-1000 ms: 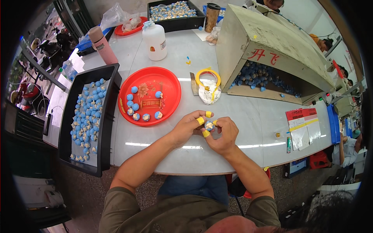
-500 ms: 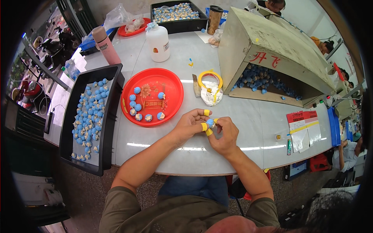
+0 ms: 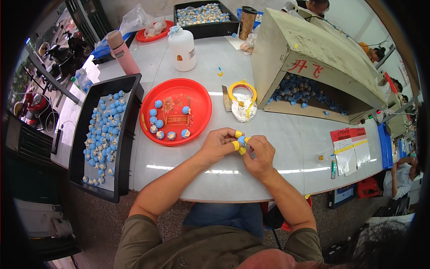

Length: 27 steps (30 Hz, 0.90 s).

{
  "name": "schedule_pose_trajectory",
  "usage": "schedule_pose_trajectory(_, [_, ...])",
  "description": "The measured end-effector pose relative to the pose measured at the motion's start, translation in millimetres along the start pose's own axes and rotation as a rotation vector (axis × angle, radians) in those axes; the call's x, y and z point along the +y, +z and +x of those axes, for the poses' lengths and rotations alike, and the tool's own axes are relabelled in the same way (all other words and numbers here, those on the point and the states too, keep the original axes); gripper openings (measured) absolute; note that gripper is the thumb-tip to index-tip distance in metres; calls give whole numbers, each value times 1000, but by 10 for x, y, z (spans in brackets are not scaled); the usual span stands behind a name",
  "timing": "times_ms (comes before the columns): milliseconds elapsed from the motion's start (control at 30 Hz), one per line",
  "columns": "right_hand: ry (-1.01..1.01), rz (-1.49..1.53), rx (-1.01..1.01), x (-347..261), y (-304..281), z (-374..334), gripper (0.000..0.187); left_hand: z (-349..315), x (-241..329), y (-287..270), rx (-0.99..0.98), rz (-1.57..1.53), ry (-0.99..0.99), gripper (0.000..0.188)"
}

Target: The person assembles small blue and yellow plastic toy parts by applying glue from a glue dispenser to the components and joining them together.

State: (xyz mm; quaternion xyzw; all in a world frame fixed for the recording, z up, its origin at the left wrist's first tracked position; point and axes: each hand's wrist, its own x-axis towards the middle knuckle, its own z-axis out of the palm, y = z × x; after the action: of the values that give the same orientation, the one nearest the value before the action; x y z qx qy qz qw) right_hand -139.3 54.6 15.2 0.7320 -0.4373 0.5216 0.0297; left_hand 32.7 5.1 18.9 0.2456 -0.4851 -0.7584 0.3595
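Note:
Between the fingertips of both hands is a small blue ball-shaped piece [image 3: 242, 141], mostly covered by the fingers. My left hand [image 3: 218, 144] pinches it from the left, with yellow tape wrapped on its fingertips. From the right my right hand [image 3: 260, 154] grips the same piece, its thumb and finger also taped yellow. A red round plate [image 3: 197, 89] lies to the left of the hands. It carries several blue-and-cream ball pieces [image 3: 171, 136], most of them along its left and near side.
At the left stands a black tray [image 3: 74, 166] filled with similar pieces. A large beige box [image 3: 273, 49] with blue pieces inside is at the right. Yellow tape roll [image 3: 231, 92], white bottle [image 3: 182, 51], pink flask [image 3: 125, 58] and red-and-white papers [image 3: 347, 143] lie about the table.
The fingertips of both hands have drawn closer around the blue piece, covering more of it. The pieces on the plate have not moved.

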Motion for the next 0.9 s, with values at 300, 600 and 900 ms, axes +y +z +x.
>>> schedule_pose_trajectory(300, [141, 82, 41, -25, 35, -38, 38, 22, 23, 4, -25, -109, -88, 35])
schedule_pose_trajectory(600, [138, 102, 49, -77, 17, -30, 42, 25, 18, -6, -117, -288, -217, 43])
schedule_pose_trajectory(900, [142, 84, 43, -86, 14, -18, 43, 28, -15, -42, -88, -243, -176, 45])
